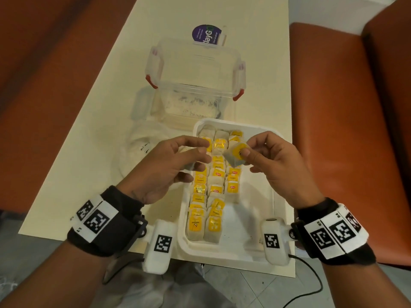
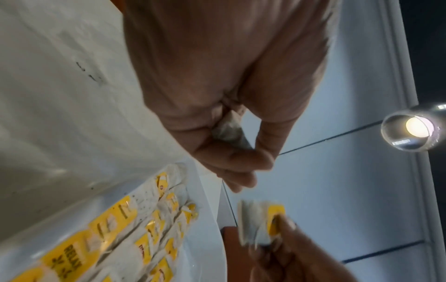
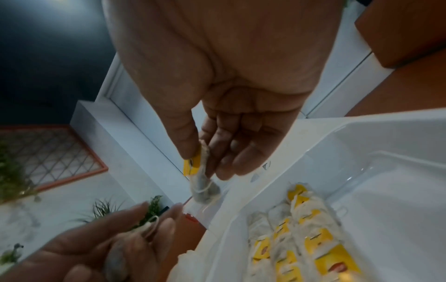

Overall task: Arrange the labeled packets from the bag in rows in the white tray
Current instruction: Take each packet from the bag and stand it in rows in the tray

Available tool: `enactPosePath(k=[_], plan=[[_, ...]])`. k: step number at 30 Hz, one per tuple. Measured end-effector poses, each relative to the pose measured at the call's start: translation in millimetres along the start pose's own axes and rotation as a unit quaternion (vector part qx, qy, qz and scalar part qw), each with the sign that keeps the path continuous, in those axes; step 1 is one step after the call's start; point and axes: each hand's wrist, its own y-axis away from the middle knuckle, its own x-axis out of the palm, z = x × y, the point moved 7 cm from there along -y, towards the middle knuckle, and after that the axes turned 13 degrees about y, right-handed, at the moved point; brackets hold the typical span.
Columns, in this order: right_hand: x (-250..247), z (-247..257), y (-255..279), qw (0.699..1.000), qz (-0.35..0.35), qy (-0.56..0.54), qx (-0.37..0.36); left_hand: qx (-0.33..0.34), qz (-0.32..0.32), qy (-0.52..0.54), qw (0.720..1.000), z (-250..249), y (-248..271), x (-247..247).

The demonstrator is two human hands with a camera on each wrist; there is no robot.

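Right hand point(image 1: 270, 161) pinches packet point(image 1: 235, 154) above tray point(image 1: 264, 210)

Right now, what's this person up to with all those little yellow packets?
A person is lining up tea packets in a white tray. The right hand pinches one yellow-labeled packet above the tray; the left hand holds another packet. Three rows are partly filled; the right-hand row is shortest.

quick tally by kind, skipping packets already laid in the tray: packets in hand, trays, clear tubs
held packets: 2, one in left hand, one in right hand
white tray: 1
clear tub: 1
total: 4
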Motion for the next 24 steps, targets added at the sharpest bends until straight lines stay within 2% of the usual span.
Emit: enactPosePath(k=[5, 8, 10, 15, 17, 20, 24], plan=[[8, -15, 4, 0.995, 0.060, 0.076, 0.021, -0.005, 0.014, 0.095, 0.995, -2, -1, -9], [8, -19, 7, 0.995, 0.066, 0.071, 0.033, -0.011, 0.037, 0.095, 0.995, 1, 1, -9], [10, -24, 11, 0.989, 0.092, 0.107, 0.041, -0.015, 0.053, 0.085, 0.995, 4, 3, -7], [32, -42, 28, 0.929, 0.249, 0.265, 0.062, -0.016, 0.083, 0.002, 0.996, 8, 10, 0], [43, -45, 34, 0.903, 0.289, 0.313, 0.053, -0.015, 0.089, -0.015, 0.996, 8, 13, 2], [51, -52, 33, 0.874, 0.304, 0.374, 0.053, -0.015, 0.089, -0.018, 0.996, 9, 15, 4], [57, -64, 26, 0.855, 0.301, 0.417, 0.065, -0.017, 0.084, -0.017, 0.996, 10, 14, 5]])
